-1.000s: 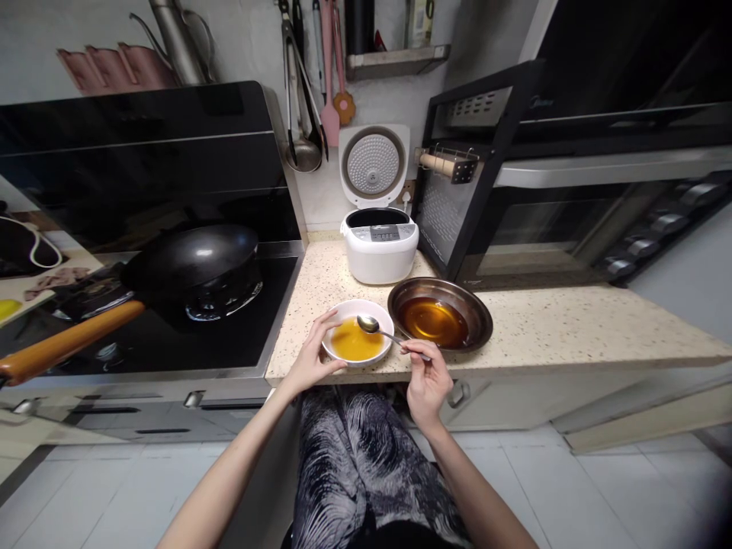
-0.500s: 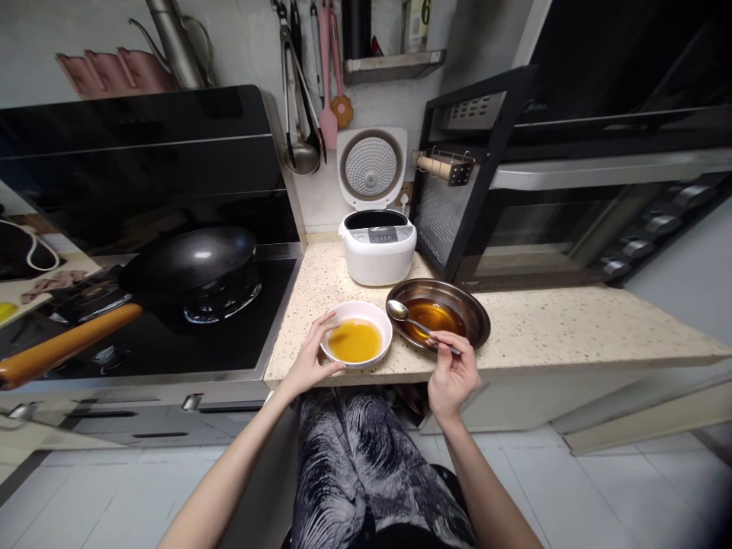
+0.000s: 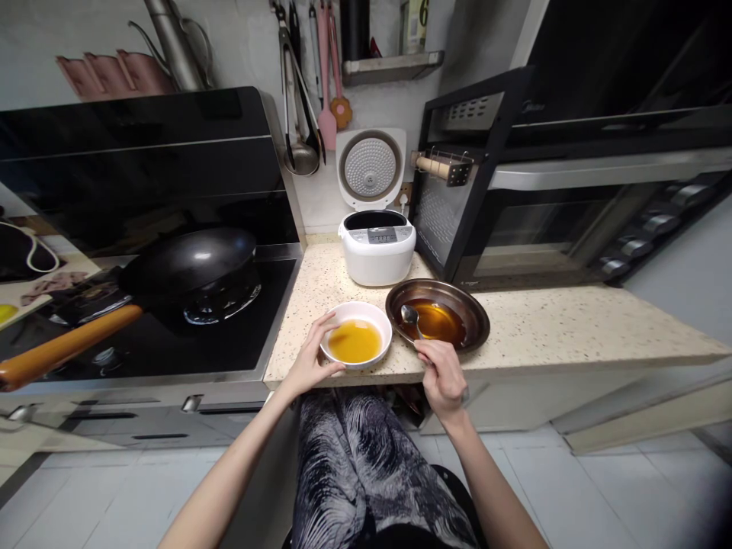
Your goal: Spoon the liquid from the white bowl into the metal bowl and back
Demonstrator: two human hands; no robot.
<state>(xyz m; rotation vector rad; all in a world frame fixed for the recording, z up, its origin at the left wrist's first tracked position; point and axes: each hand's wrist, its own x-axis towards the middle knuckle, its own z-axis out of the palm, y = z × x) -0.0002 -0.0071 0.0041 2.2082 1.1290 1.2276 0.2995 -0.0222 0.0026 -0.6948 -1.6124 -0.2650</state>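
My left hand [image 3: 312, 358] grips the rim of a white bowl [image 3: 386, 323], thumb in front and fingers over the left side. Yellow-orange liquid [image 3: 355, 341] covers the bowl's bottom. To its right is a wide, dark metal basin [image 3: 479, 324] with amber liquid [image 3: 439, 322] inside. In my right hand [image 3: 443, 375], closed at the basin's front rim, is a metal spoon [image 3: 409, 313]. The spoon's head is over the left part of the basin; whether it touches the liquid I cannot tell. Part of its handle is hidden by my fingers.
Behind the bowls stands a white rice cooker [image 3: 380, 255], lid up. A black wok [image 3: 188, 263] with a wooden handle [image 3: 69, 347] sits on the stove at left. An oven [image 3: 549, 229] and black rack [image 3: 457, 198] stand at the right. Utensils [image 3: 303, 156] hang on the wall.
My right hand has shifted slightly left and turned. The spoon's head has swung right and down, lower over the basin. My left hand and the white bowl have stayed in place.
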